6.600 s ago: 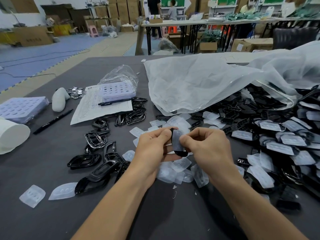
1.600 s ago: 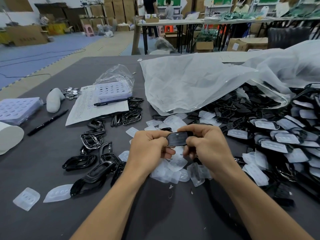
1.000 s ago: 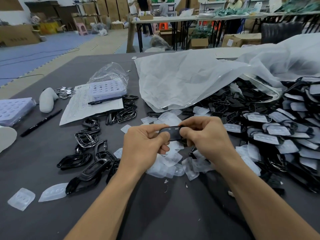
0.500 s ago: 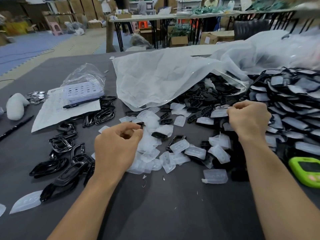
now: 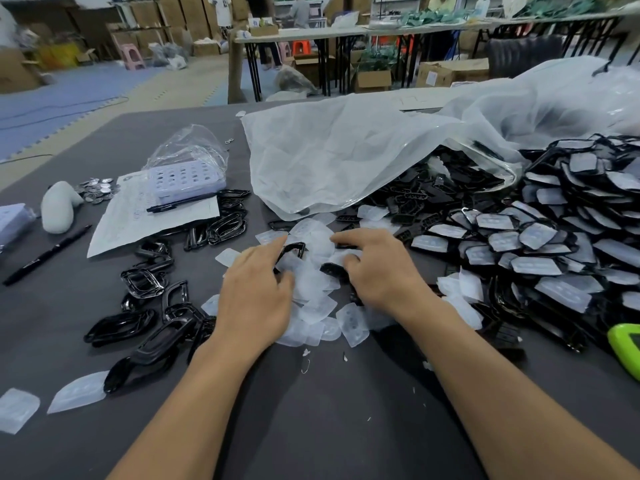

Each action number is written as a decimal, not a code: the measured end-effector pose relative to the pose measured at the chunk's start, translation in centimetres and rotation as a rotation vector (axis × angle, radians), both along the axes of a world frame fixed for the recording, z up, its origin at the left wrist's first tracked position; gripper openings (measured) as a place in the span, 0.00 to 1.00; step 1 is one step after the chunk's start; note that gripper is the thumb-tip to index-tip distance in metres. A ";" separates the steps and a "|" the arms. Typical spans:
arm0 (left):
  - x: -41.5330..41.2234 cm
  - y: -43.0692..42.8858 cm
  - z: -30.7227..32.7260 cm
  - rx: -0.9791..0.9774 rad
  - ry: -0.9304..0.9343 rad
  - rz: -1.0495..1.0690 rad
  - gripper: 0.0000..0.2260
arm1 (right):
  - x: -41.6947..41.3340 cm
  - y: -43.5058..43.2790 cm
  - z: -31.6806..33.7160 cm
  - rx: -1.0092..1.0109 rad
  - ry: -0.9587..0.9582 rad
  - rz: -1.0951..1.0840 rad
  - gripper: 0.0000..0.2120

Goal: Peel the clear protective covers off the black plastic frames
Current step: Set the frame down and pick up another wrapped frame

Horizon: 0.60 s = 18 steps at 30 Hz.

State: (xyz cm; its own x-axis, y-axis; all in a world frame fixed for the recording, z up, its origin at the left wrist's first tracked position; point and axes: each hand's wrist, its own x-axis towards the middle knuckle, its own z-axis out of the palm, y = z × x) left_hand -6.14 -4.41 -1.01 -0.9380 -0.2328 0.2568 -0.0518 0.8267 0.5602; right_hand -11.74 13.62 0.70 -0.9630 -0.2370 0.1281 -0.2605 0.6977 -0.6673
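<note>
My left hand [image 5: 256,292] hovers over a heap of peeled clear covers [image 5: 311,306] at the table's middle. Its index finger and thumb pinch a bare black frame [image 5: 294,250] that stands tilted above the heap. My right hand [image 5: 379,271] lies just right of it, fingers straight and spread over the covers, with nothing in its grasp. Another black frame [image 5: 333,270] lies by its thumb. Several covered frames [image 5: 540,251] are piled at the right. Stripped frames [image 5: 152,327] lie at the left.
A large clear bag [image 5: 346,161] spills black parts behind the hands. A paper sheet [image 5: 149,220], pen, small lilac tray [image 5: 187,178] and marker [image 5: 45,254] sit at the left. A green device [image 5: 628,348] lies at the right edge. Loose covers [image 5: 78,391] lie front left.
My right hand has come back from the covered pile at the right to the middle heap, now with straight fingers. My left hand stays there, still pinching the black frame.
</note>
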 end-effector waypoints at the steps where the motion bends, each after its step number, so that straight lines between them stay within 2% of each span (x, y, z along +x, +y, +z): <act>1: -0.1 0.0 0.0 -0.018 -0.023 -0.026 0.23 | 0.0 -0.3 -0.1 0.042 -0.004 0.055 0.21; 4: -0.4 0.1 0.2 -0.029 -0.002 -0.036 0.15 | 0.0 -0.8 -0.3 0.205 0.030 0.142 0.19; 7: -0.2 0.0 0.5 0.092 0.006 0.030 0.09 | 0.3 -0.5 -0.2 0.101 0.045 0.062 0.15; 14: 0.5 0.0 2.1 0.359 -0.068 0.112 0.19 | 0.9 -0.2 0.0 0.091 0.073 0.026 0.16; 16: 0.7 -1.0 2.8 0.226 0.019 0.165 0.19 | 1.1 -0.2 0.2 0.112 0.089 0.009 0.13; 18: 1.0 -2.7 3.6 -0.049 0.080 0.278 0.17 | 1.2 -0.5 0.6 0.153 0.072 0.024 0.09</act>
State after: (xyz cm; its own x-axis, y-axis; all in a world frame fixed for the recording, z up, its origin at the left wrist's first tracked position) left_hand -5.15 -7.10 2.60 -0.8163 -0.4633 0.3449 -0.2369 0.8132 0.5316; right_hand -10.55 13.10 1.29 -0.9465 -0.2815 0.1577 -0.3215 0.7827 -0.5330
